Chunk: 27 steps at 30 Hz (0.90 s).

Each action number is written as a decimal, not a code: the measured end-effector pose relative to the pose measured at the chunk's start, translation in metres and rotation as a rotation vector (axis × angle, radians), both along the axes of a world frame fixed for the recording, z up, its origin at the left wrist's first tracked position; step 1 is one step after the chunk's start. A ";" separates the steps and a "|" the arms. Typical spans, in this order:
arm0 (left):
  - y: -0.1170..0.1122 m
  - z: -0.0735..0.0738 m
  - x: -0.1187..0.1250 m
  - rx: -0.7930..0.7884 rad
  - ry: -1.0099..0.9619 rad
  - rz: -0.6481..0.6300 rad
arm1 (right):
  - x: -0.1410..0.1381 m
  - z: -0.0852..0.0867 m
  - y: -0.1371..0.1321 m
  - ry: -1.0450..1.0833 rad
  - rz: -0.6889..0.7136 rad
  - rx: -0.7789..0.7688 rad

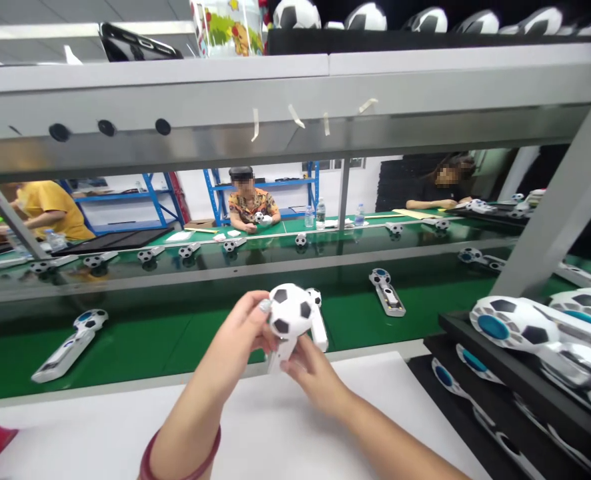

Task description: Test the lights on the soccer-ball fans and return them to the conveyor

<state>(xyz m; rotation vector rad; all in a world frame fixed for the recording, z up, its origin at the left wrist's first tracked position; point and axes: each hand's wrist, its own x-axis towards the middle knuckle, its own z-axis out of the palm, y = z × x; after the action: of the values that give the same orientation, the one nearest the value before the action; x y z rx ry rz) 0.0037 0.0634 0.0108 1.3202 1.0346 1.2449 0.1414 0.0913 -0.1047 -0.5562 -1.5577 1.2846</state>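
Head view shows us the left hand (231, 345) and the right hand (311, 379) raised together above the far edge of the white worktable (275, 427), closed on a football-patterned handheld unit (286, 312). The left fingers curl around the side of its ball-shaped head, and the right fingers close under its white handle (280, 355), so we judge that the two hands share the load and keep the head tilted up, facing the camera. Its white panels and black pentagons look clean, though the hands hide part of the handle. Just behind it, a second white handle (319, 337) rises with a smaller ball top (315, 297); we cannot tell whether that piece is joined to the unit or separate. Beyond the table, similar units (70, 345) lie spaced apart on a green conveyor belt (140, 357), a spacing that probably keeps them from knocking together. Along the right edge of the table, more units (513, 325) sit in a black slotted rack (470, 393), their slots seemingly keeping each one separate. A dark red cord bracelet (185, 461) circles the left wrist.
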 end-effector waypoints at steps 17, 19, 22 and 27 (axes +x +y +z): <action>-0.003 -0.006 0.013 -0.083 -0.071 -0.233 | -0.007 0.054 -0.021 0.498 0.350 -0.436; -0.006 -0.004 0.012 -0.041 -0.085 -0.222 | -0.009 0.059 -0.027 0.473 0.338 -0.407; -0.010 -0.003 0.012 -0.025 -0.070 -0.234 | -0.008 0.064 -0.034 0.446 0.364 -0.358; -0.012 -0.002 0.012 -0.004 -0.045 -0.214 | 0.000 0.068 -0.039 0.355 0.407 -0.241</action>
<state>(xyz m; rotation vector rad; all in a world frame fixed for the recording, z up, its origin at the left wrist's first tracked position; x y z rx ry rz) 0.0161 0.0514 0.0083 1.3553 0.8399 1.1051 0.1413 0.0522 -0.0363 -0.1412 -1.2615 1.7868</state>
